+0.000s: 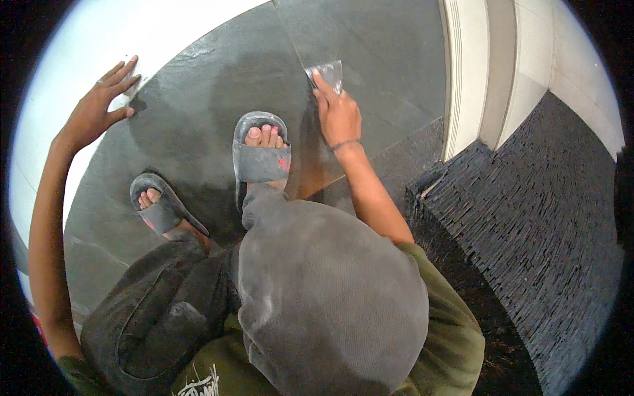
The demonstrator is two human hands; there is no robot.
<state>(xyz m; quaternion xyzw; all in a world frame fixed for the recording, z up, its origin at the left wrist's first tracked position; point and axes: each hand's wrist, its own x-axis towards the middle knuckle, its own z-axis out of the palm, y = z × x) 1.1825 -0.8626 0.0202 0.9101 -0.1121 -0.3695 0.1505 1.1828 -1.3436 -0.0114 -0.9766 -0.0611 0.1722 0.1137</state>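
Observation:
My right hand (339, 117) is closed around a flat scraper (332, 71) with a wide, whitish-smeared metal blade. The index finger lies along the blade. The scraper is at the grey tiled floor (389, 59), by a thin joint (296, 47) between tiles; whether its edge touches the floor I cannot tell. Most of its handle is hidden in my palm. Over on the left, my left hand (105, 102) rests with spread fingers against the white wall (92, 39), close to where it meets the floor. Nothing shows in that hand.
My feet, in grey slide sandals (263, 162), stand on the tiles between my hands. A cream door frame (465, 79) rises at the right. Beyond it lies a dark, ridged stone-like surface (541, 224). My bent knee (330, 284) fills the lower middle.

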